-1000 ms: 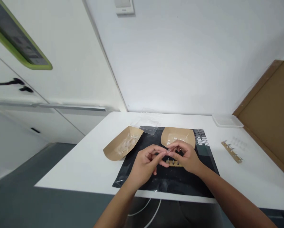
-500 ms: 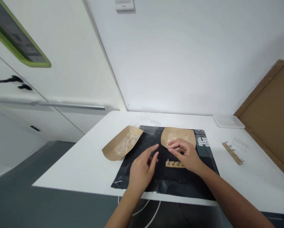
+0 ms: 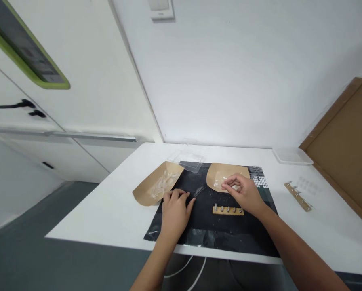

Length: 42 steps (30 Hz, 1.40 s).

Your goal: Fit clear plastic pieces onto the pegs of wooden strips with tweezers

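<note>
Left hand (image 3: 175, 212) lies palm down on a black mat (image 3: 217, 238); its grip is slack, fingers curled and parted, holding nothing visible. Right hand (image 3: 242, 195) is nearer the work: thumb and forefinger come together at its grip over clear plastic pieces (image 3: 219, 180), and whether a piece is clamped there I cannot tell. A wooden strip with metal pegs (image 3: 228, 210) sits at 6 o'clock from the right grip, long axis 3–9 o'clock. A thin clear sliver (image 3: 199, 191) lies at 2 o'clock from the left fingertips (image 3: 187, 197), just beside them, long axis 2–8 o'clock. The pieces rest in a kraft paper tray (image 3: 242, 171); a second tray (image 3: 144, 194) sits at 10 o'clock from the left hand, on the mat's edge, farther along the bench (image 3: 102, 214).
</note>
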### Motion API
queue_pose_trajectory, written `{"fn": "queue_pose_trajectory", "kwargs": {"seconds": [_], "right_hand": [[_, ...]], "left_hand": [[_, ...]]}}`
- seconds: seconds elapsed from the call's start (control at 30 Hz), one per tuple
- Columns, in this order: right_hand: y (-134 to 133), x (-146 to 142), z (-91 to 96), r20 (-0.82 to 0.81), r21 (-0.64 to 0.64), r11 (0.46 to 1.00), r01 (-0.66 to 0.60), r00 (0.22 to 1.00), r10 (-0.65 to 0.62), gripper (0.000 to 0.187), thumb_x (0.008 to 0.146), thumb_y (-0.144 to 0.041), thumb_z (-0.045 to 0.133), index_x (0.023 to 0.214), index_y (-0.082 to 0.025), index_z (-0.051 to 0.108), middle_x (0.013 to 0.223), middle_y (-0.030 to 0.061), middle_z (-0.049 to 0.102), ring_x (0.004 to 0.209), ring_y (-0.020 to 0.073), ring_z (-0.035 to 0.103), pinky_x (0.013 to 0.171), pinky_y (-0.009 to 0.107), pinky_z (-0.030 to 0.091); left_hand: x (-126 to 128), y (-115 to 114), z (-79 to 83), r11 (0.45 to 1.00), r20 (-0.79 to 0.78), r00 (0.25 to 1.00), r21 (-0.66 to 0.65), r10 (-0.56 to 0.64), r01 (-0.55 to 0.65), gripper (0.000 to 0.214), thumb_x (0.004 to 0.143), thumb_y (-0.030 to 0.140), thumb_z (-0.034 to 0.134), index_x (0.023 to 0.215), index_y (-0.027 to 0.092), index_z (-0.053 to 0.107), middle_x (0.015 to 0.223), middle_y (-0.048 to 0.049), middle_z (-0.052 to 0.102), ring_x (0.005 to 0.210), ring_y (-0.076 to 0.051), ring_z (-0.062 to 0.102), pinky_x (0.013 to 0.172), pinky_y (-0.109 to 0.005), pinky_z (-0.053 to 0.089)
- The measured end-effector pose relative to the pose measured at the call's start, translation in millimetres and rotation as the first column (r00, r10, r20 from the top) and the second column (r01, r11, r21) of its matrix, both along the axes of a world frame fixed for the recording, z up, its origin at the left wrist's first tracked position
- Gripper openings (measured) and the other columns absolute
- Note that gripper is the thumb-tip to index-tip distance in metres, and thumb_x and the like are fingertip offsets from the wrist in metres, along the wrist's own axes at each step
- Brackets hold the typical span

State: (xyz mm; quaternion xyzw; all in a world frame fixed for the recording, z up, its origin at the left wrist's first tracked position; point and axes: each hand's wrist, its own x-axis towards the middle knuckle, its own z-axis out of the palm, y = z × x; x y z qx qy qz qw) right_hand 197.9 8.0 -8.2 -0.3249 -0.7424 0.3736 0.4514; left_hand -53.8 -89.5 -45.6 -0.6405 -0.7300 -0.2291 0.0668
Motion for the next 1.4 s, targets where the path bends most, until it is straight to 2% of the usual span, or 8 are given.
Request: {"fn": "queue_pose_trajectory", "kwargs": {"seconds": [0.17,0.33,0.47,0.67,0.8,0.97,1.2,1.4], "right_hand": [[3,3,3.6,0.091,0.156,0.987,0.046,0.994,-0.061,0.007,0.095,-0.028,0.073,0.099,-0.025,0.076,0.096,0.0041,0.081,0.084,0.0222,0.078,0.078,0.037,0.065],[3,4,8.5,0.153,0.288,0.957,0.042,0.984,-0.089,0.008,0.097,-0.025,0.07,0.094,-0.024,0.077,0.093,0.0039,0.08,0.085,0.022,0.075,0.079,0.037,0.061],[6,6,7.3,0.134,0.367,0.923,0.112,0.976,-0.171,0.012,0.101,-0.025,0.065,0.099,-0.023,0.076,0.091,0.0055,0.077,0.086,0.0226,0.072,0.079,0.038,0.058],[17,13,2.5,0.153,0.356,0.904,0.236,0.94,-0.305,0.01,0.101,-0.023,0.067,0.099,-0.024,0.076,0.092,0.0054,0.075,0.088,0.0234,0.071,0.08,0.038,0.057],[21,13,3.3,0.183,0.325,0.907,0.267,0.923,-0.338,0.009,0.1,-0.023,0.067,0.098,-0.024,0.076,0.088,0.0036,0.073,0.084,0.0219,0.069,0.075,0.036,0.056],[19,10,3.9,0.168,0.322,0.891,0.319,0.907,-0.386,0.004,0.1,-0.024,0.067,0.098,-0.024,0.072,0.087,0.0022,0.07,0.079,0.0187,0.067,0.068,0.031,0.054],[20,4,-3.9,0.18,0.466,0.819,0.335,0.87,-0.458,0.013,0.105,-0.023,0.061,0.092,-0.022,0.063,0.087,0.0025,0.064,0.076,0.0159,0.063,0.063,0.028,0.049],[20,1,-4.5,0.219,0.624,0.723,0.296,0.822,-0.526,0.018,0.107,-0.02,0.056,0.089,-0.022,0.058,0.085,0.004,0.064,0.075,0.0168,0.061,0.062,0.028,0.044]], "left_hand": [[-2,5,14.9,0.999,0.051,0.999,-0.051,-0.004,0.007,0.018,0.095,0.029,0.061,0.096,0.019,0.076,0.102,-0.0143,0.076,0.106,-0.037,0.064,0.101,-0.051,0.048],[3,27,58.9,0.996,0.092,0.995,-0.085,0.026,-0.018,0.02,0.103,0.031,0.048,0.104,0.02,0.064,0.092,-0.0115,0.075,0.085,-0.031,0.07,0.074,-0.039,0.049],[23,66,78.6,0.937,0.25,0.909,-0.022,-0.333,0.349,0.01,0.101,0.028,0.054,0.105,0.021,0.059,0.095,-0.0098,0.074,0.082,-0.027,0.071,0.073,-0.036,0.049],[46,108,47.9,0.83,0.327,0.767,0.132,-0.553,0.542,0.01,0.102,0.028,0.058,0.106,0.02,0.063,0.098,-0.0063,0.074,0.084,-0.021,0.071,0.077,-0.032,0.056],[44,107,31.1,0.785,0.355,0.701,0.235,-0.618,0.573,0.016,0.104,0.028,0.059,0.113,0.021,0.071,0.105,-0.0075,0.076,0.091,-0.021,0.072,0.083,-0.033,0.058],[47,102,27.2,0.694,0.378,0.582,0.402,-0.72,0.597,0.023,0.103,0.022,0.063,0.122,0.022,0.077,0.111,-0.0086,0.08,0.105,-0.022,0.074,0.097,-0.036,0.059],[58,94,31.6,0.773,0.47,0.614,0.411,-0.634,0.483,0.019,0.1,0.023,0.069,0.112,0.021,0.083,0.079,-0.0023,0.074,0.073,-0.016,0.071,0.072,-0.027,0.056],[64,85,37.0,0.848,0.602,0.598,0.348,-0.53,0.401,0.016,0.098,0.025,0.071,0.106,0.023,0.085,0.064,0.0024,0.068,0.058,-0.013,0.064,0.063,-0.025,0.052]]}}
